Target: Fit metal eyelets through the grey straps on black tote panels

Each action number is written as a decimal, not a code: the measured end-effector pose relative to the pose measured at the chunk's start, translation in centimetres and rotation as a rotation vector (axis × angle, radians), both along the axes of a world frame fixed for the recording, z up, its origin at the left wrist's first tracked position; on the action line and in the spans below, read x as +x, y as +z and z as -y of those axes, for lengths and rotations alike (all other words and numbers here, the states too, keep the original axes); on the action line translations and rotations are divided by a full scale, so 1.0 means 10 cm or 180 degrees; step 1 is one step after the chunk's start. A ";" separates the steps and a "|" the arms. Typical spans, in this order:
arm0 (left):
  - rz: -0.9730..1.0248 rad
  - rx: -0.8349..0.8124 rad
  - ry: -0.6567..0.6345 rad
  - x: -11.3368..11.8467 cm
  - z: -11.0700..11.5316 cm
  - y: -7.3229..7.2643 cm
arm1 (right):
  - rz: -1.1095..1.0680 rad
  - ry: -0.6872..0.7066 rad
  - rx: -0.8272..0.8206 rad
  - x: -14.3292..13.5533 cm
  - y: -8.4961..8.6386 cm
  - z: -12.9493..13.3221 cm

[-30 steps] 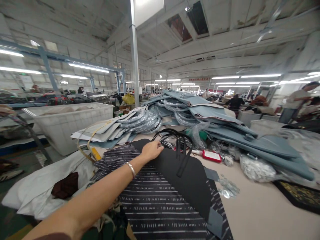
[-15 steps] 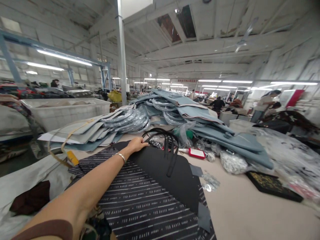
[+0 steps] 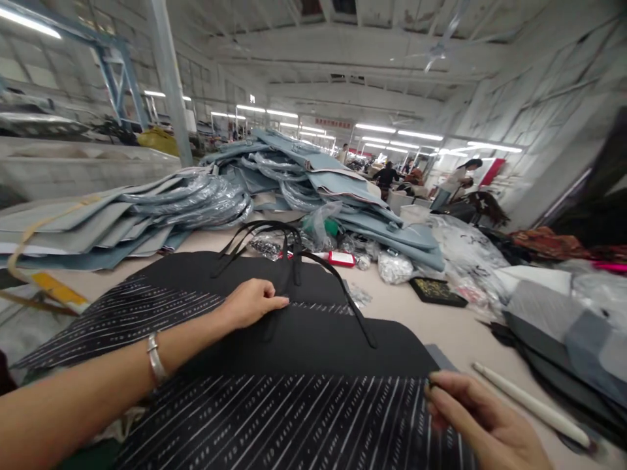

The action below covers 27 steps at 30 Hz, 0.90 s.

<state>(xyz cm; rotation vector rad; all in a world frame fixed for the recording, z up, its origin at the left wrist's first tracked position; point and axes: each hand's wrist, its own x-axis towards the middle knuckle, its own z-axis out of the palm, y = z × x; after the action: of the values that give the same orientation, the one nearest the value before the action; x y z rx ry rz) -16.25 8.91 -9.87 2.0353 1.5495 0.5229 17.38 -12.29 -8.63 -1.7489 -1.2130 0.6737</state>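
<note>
A black bag panel (image 3: 318, 343) with thin strap handles (image 3: 337, 277) lies in front of me, its lower part a dark fabric (image 3: 304, 418) printed with white lettering and stripes. Behind it is a second black panel (image 3: 181, 271) with the same print. My left hand (image 3: 252, 303) is closed at the front panel's top edge, thumb pointing right, beside a strap. At the right edge of the printed fabric, my right hand (image 3: 475, 414) pinches with thumb and fingers. Something small and dark shows at those fingertips; I cannot make out what it is.
Blue-grey bag pieces (image 3: 294, 163) are heaped at the back. A red-labelled bottle (image 3: 341, 259), metal discs (image 3: 360, 295) and a black tray (image 3: 437, 292) of small brass-coloured parts sit behind the panels. A pale rod (image 3: 531, 401) lies right. People work farther off.
My view has turned right and down. My right hand has come into view at the printed fabric's right edge. The two black panels now lie spread apart, with my left hand at the front one.
</note>
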 end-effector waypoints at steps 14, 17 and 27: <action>0.0087 -0.1130 -0.0984 0.54 0.13 0.17 | -0.0550 0.1073 -0.1099 -0.57 -0.24 -0.17; -0.0364 -0.0959 -0.1151 0.73 0.07 0.16 | -0.0404 0.1118 -0.1160 -0.67 -0.23 -0.21; -0.1329 -0.0391 -0.1780 0.92 0.01 0.28 | 0.0183 0.1276 -0.0740 -0.75 -0.33 -0.25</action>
<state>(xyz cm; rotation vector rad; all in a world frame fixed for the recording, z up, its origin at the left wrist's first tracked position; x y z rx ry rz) -7.03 8.78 -7.11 2.4415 1.0921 -0.2170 9.84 -9.75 -11.89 -1.7338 -1.5994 1.0390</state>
